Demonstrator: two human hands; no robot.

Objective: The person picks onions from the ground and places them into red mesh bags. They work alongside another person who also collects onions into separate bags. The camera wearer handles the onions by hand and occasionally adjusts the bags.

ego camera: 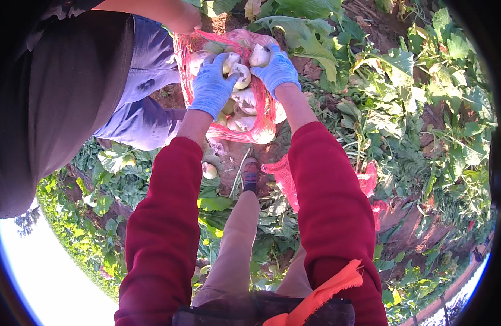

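A red mesh bag (258, 95) full of pale white radishes (245, 101) lies in front of me, its mouth spread wide. Both of my hands wear light blue knit gloves. My left hand (213, 83) rests over radishes at the left of the opening, fingers and thumb apart around one; whether it grips is unclear. At the right side, my right hand (278, 69) has its fingers and thumb curled around a white radish (259, 56). Another person's bare hand (185, 18) is at the bag's upper left edge.
That person, in a dark top and blue trousers (148, 81), stands close on the left. A loose radish (209, 170) lies on the soil near my shoe (249, 171). More red mesh (283, 175) lies under my right arm. Leafy plants (401, 81) cover the ground at right.
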